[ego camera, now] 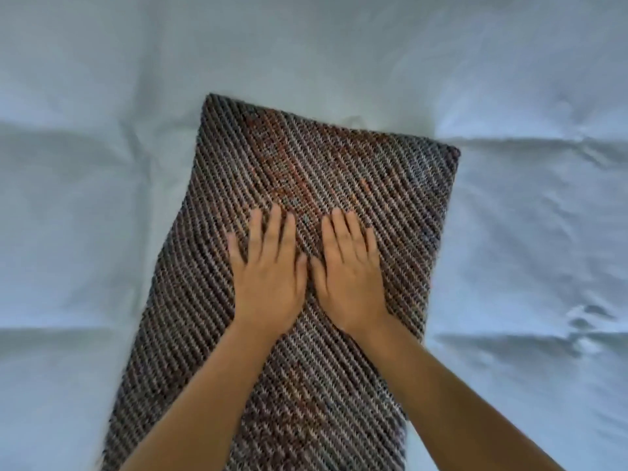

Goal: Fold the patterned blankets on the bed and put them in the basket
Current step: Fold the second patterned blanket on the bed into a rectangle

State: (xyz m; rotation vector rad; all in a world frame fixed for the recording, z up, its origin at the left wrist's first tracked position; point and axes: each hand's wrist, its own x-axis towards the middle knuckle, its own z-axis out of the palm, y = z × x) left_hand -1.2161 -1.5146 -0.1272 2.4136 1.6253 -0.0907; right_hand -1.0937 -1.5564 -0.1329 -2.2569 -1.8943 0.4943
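Pressing flat on patterned blanket (306,171): left hand (268,277) and right hand (350,277), side by side, thumbs nearly touching, fingers straight and spread, gripping nothing. Blanket lies as narrow folded strip, slightly tilted, on pale bed sheet (102,198).

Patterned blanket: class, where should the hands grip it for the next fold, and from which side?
Probably its two far corners: left hand to the far-left corner, right hand to the far-right corner, pinching from above. The patterned blanket lies as a long flat strip with its far short edge free on the sheet, so that end can lift back.
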